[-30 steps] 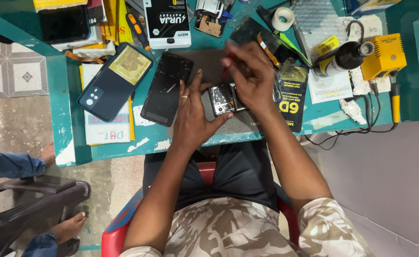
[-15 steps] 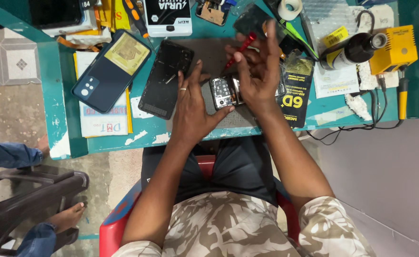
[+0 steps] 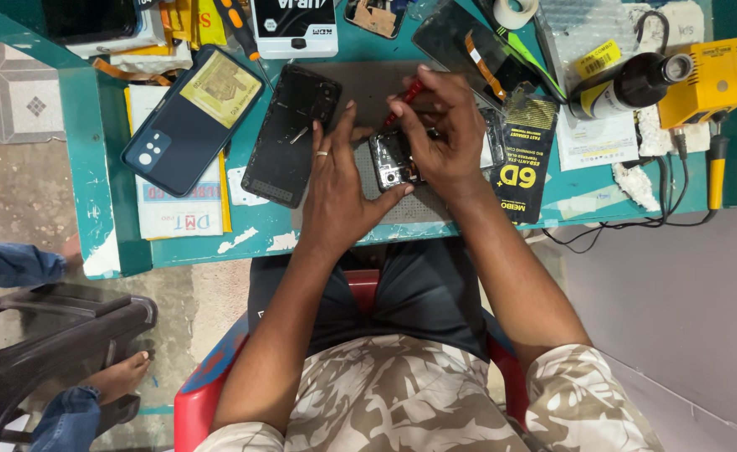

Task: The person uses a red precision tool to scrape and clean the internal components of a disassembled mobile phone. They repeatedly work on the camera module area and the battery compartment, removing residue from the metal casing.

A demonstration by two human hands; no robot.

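An opened phone (image 3: 394,161) with bare circuitry lies on a grey work mat (image 3: 410,209) on the teal table. My left hand (image 3: 339,180), a ring on one finger, lies flat on the mat and steadies the phone's left edge with the thumb. My right hand (image 3: 444,134) is curled over the phone and grips a red-handled screwdriver (image 3: 406,94), its tip pointing down at the phone's upper part. The phone's right half is hidden under my right hand.
A black back cover (image 3: 291,134) and a blue phone case (image 3: 191,119) lie left of the mat. A black packet (image 3: 523,159), a dark bottle (image 3: 628,84), a yellow soldering station (image 3: 707,79), and a tape roll (image 3: 515,12) sit right. Another person's foot (image 3: 117,377) is lower left.
My right hand has shifted slightly over the phone with the red screwdriver still in it. The left hand stays flat beside the phone. The camera has tipped a little.
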